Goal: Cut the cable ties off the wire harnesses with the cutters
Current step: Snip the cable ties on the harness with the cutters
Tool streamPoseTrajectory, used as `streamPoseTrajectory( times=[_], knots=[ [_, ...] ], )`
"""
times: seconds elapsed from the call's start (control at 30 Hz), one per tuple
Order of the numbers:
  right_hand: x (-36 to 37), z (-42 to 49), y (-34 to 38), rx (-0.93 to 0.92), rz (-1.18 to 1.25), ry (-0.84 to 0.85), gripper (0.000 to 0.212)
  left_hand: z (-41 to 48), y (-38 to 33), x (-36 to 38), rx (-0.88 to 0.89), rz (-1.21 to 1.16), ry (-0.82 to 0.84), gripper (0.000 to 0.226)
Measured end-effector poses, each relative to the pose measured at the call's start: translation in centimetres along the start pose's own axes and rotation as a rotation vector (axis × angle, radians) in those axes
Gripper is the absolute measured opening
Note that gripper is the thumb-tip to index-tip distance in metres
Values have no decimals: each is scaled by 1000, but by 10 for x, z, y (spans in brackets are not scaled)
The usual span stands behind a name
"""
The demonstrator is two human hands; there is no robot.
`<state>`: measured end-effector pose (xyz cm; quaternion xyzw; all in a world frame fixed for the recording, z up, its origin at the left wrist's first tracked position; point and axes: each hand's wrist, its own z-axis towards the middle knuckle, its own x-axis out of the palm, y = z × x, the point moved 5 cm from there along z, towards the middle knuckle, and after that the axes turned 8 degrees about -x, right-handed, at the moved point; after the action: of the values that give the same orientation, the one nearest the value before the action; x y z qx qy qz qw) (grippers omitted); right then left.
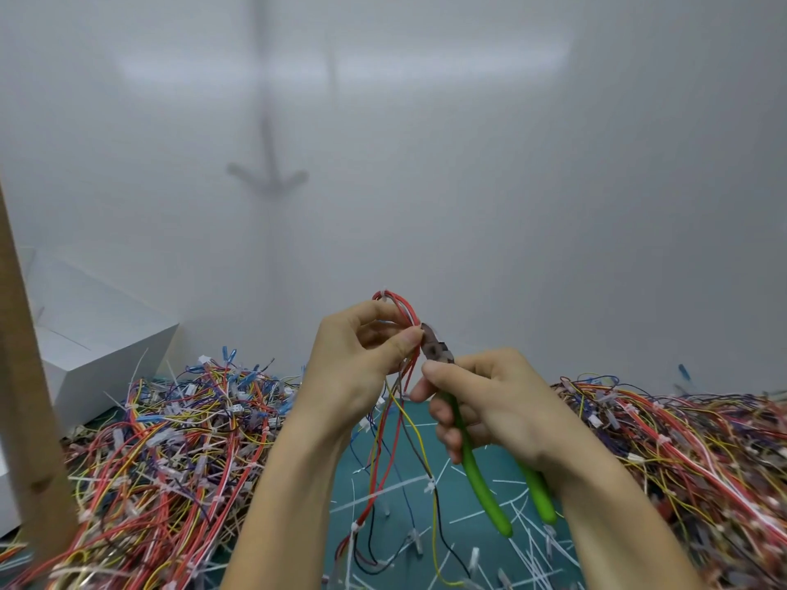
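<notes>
Though piles [170,440] crowd both lower corners, left hand [362,359] pinches harness [400,304], right hand [485,402] grips cutters [479,479] (green handles) over mat [502,468].

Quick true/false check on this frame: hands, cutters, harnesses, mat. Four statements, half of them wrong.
1. The right hand grips the green-handled cutters. True.
2. The left hand holds nothing. False: it holds a raised wire harness, with the cutter head against it.
3. Cut white ties litter the green mat. True.
4. Harnesses are piled on the left only. False: a left pile and a right pile flank the mat.
</notes>
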<state>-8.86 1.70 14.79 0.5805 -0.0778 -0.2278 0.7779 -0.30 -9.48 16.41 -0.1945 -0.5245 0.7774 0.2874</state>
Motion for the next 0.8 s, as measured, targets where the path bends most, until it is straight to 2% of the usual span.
streamPoseTrajectory(
  times=[0.13,0.27,0.37,0.47,0.63,0.8],
  knots=[
    [2,1,1,33,93,24,32,0,-1,0,8,-17,7,11],
    [-7,5,1,-2,172,-105,29,0,1,-3,-16,-27,-23,6],
    [-17,4,1,-55,78,-213,18,0,3,-5,-46,-45,-53,7],
    [-18,3,2,-99,-66,-227,11,0,4,-3,-58,-97,-21,7],
    [-14,3,1,-193,-149,-288,14,-4,0,5,-25,-83,137,29],
    [-24,2,0,-219,-44,-405,14,-7,3,8,-72,155,243,56]
  ],
)
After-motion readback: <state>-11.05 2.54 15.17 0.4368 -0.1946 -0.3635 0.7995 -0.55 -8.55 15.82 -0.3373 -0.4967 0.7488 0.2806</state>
